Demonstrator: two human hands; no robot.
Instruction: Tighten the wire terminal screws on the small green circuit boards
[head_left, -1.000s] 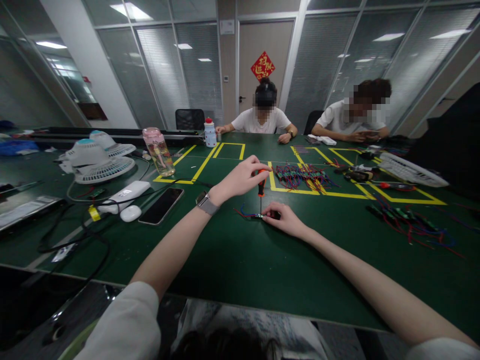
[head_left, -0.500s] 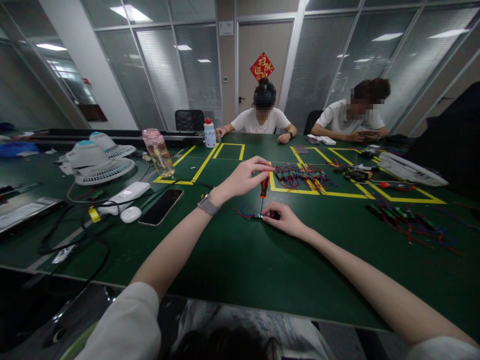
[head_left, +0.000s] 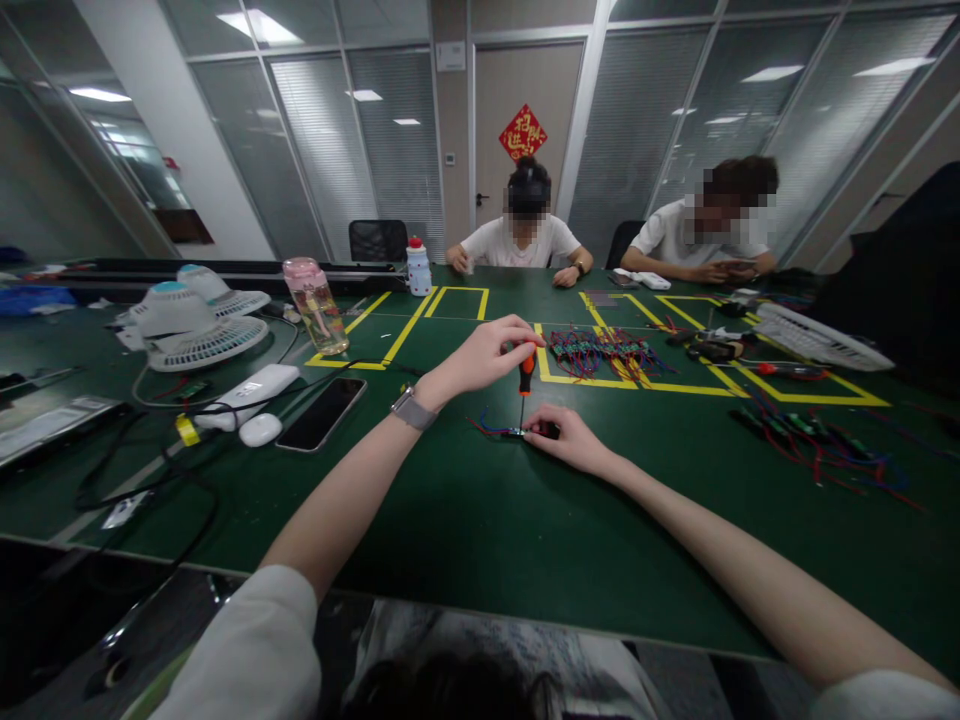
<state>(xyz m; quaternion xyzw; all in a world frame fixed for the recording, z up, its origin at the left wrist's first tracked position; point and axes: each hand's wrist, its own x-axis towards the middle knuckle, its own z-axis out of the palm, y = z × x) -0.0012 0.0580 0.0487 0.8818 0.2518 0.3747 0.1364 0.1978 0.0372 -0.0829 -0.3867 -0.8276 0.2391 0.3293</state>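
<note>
My left hand (head_left: 499, 352) is closed on the top of a screwdriver (head_left: 527, 374) with an orange and black handle. The screwdriver stands upright, its thin shaft pointing down at a small circuit board (head_left: 514, 433). Red and blue wires trail from the board's left end. Low over the green table, my right hand (head_left: 566, 437) pinches the board's right end between thumb and fingers. Those fingers hide part of the board, and the exact spot where the tip meets it is too small to make out.
Beyond my hands lies a row of wired circuit boards (head_left: 604, 352), with another bunch (head_left: 814, 440) at the right. A phone (head_left: 322, 414), a white fan (head_left: 199, 335) and a bottle (head_left: 318, 312) are on the left. Two people (head_left: 529, 235) sit across the table (head_left: 480, 540).
My left fingers have curled a little more over the screwdriver's top; the board stays in place. Across the table, a person's hand has drawn back from the small white bottle.
</note>
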